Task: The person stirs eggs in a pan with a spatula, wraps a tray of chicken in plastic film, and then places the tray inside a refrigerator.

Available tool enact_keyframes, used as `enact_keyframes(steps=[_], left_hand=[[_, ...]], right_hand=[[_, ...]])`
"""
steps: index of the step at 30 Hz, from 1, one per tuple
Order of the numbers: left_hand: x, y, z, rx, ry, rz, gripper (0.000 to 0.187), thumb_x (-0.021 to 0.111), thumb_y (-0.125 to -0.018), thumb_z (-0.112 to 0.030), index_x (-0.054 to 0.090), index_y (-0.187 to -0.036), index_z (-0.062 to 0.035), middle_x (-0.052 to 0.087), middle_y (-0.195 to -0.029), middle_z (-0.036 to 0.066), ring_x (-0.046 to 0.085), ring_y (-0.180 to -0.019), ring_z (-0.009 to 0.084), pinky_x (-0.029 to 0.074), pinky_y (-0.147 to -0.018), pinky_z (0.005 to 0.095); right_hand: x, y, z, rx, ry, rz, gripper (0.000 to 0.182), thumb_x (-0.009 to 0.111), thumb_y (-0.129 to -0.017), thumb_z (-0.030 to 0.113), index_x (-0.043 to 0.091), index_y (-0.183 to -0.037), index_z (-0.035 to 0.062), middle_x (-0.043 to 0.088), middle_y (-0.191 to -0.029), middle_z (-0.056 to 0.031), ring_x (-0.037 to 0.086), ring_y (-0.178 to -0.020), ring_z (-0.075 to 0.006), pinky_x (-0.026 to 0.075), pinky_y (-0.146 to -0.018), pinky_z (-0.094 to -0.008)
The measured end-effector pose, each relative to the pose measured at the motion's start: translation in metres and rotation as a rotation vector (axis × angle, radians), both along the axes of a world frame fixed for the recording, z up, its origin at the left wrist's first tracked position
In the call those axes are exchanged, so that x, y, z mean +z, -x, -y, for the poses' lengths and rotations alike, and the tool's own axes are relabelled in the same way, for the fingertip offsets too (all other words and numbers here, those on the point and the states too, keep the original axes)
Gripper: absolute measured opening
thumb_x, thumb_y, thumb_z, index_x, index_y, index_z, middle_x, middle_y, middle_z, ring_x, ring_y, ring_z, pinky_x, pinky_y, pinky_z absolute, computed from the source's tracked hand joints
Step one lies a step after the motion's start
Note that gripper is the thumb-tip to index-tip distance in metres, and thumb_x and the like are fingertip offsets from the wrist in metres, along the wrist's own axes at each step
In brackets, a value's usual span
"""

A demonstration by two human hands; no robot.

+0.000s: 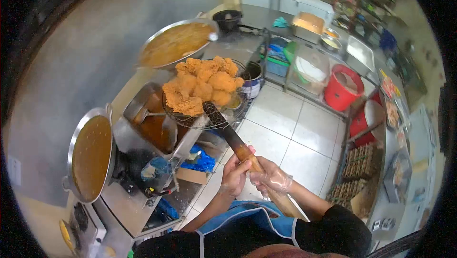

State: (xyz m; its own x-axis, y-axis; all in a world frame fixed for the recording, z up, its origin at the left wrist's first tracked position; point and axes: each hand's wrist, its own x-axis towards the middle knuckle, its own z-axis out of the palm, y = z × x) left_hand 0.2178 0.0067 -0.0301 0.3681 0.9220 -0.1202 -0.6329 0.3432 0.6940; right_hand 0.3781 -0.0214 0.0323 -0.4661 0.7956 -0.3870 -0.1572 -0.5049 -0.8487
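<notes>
Both of my hands grip the long wooden handle (pixel 235 140) of a wire skimmer (pixel 197 124). My left hand (pixel 234 174) is wrapped round it from the left side. Close beside it, my right hand (pixel 273 177), in a clear plastic glove, is closed round the handle a little nearer my body. A pile of golden, crusty fried chicken (pixel 203 84) fills the skimmer's basket, which is held out in front of me. Under and beyond the basket are a metal tray with brown oil (pixel 154 129) and a large pan of bubbling oil (pixel 176 44).
Another wide pan of oil (pixel 91 158) stands at the left on a burner. Shelves at the right hold red buckets (pixel 343 87) and stacked egg trays (pixel 357 165). Along the back counter are a black pot (pixel 227 19) and metal containers. White tiles (pixel 271 125) cover the floor.
</notes>
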Motion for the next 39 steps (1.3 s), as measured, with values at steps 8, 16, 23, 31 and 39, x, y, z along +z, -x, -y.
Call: enact_keyframes(steps=[8, 16, 23, 31, 39], left_hand=[[0.025, -0.179, 0.025, -0.316, -0.082, -0.008, 0.050, 0.058, -0.092, -0.003, 0.039, -0.138, 0.0007, 0.049, -0.135, 0.011, 0.047, -0.124, 0.0193, 0.039, -0.106, 0.0364], [0.030, -0.390, 0.070, -0.684, -0.076, 0.079, 0.051, 0.059, -0.091, -0.004, 0.040, -0.139, -0.0010, 0.049, -0.135, 0.011, 0.048, -0.123, 0.0196, 0.039, -0.105, 0.0356], [0.011, -0.550, 0.114, -1.086, -0.013, 0.113, 0.050, 0.059, -0.091, -0.003, 0.042, -0.138, -0.0009, 0.050, -0.136, 0.011, 0.050, -0.124, 0.0195, 0.040, -0.106, 0.0350], [-0.049, -0.708, 0.123, -1.559, 0.063, 0.133, 0.052, 0.060, -0.090, -0.001, 0.042, -0.139, -0.0022, 0.050, -0.137, 0.009, 0.048, -0.127, 0.0198, 0.039, -0.108, 0.0346], [-0.093, -0.809, 0.026, -1.924, 0.201, 0.165, 0.053, 0.063, -0.089, -0.006, 0.043, -0.138, -0.0018, 0.051, -0.135, 0.009, 0.049, -0.125, 0.0198, 0.041, -0.106, 0.0343]], right_hand=[[0.018, -0.167, 0.072, -0.283, -0.098, 0.011, 0.041, 0.061, -0.094, 0.021, 0.042, -0.126, 0.0040, 0.047, -0.072, -0.0012, 0.048, -0.051, -0.0093, 0.042, -0.041, -0.0247], [0.020, -0.331, 0.166, -0.687, -0.181, -0.025, 0.042, 0.060, -0.094, 0.019, 0.038, -0.126, 0.0036, 0.048, -0.073, -0.0034, 0.050, -0.047, -0.0107, 0.045, -0.038, -0.0253], [0.002, -0.437, 0.239, -1.094, -0.197, 0.038, 0.042, 0.059, -0.092, 0.015, 0.038, -0.126, 0.0017, 0.049, -0.071, -0.0035, 0.051, -0.043, -0.0113, 0.045, -0.034, -0.0260], [-0.043, -0.523, 0.248, -1.546, -0.101, 0.136, 0.041, 0.064, -0.092, 0.022, 0.040, -0.120, 0.0032, 0.049, -0.071, -0.0031, 0.050, -0.043, -0.0113, 0.045, -0.037, -0.0260], [-0.073, -0.570, 0.123, -1.914, 0.052, 0.296, 0.037, 0.062, -0.092, 0.021, 0.040, -0.114, 0.0008, 0.050, -0.070, -0.0038, 0.053, -0.045, -0.0125, 0.046, -0.037, -0.0266]])
